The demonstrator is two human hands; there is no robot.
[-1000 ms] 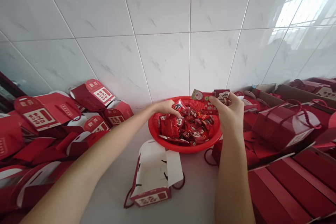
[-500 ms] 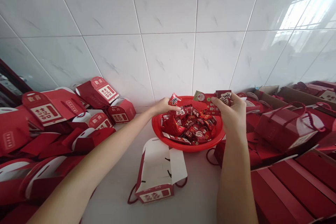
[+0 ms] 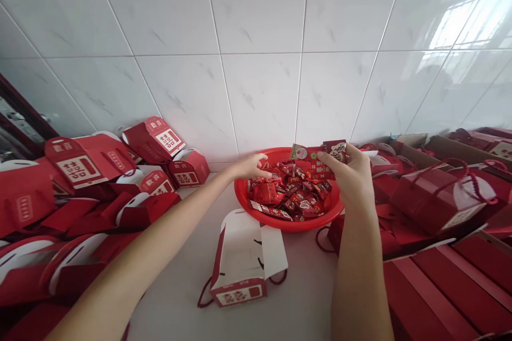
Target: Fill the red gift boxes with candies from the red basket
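Observation:
My left hand is over the left side of a red plastic basket, thumb and fingers apart. Red wrappers show between its fingertips, but nothing appears gripped. The basket holds many small wrapped candies, mostly red with printed characters. Above the basket's right rim, my right hand is closed on several candy packets, among them a dark red one and one with a green end. In front of the basket stands a gift box, lid open, white inside, with dark red cord handles; its visible inside is bare.
Red gift boxes are heaped on the left. More boxes with cord handles crowd the right side, beside flat-topped red ones. A white tiled wall rises directly behind the basket.
My left hand has let go of a red-and-white packet and its fingers have spread over the basket. My right hand stays nearly in place with its packets. The view has shifted slightly.

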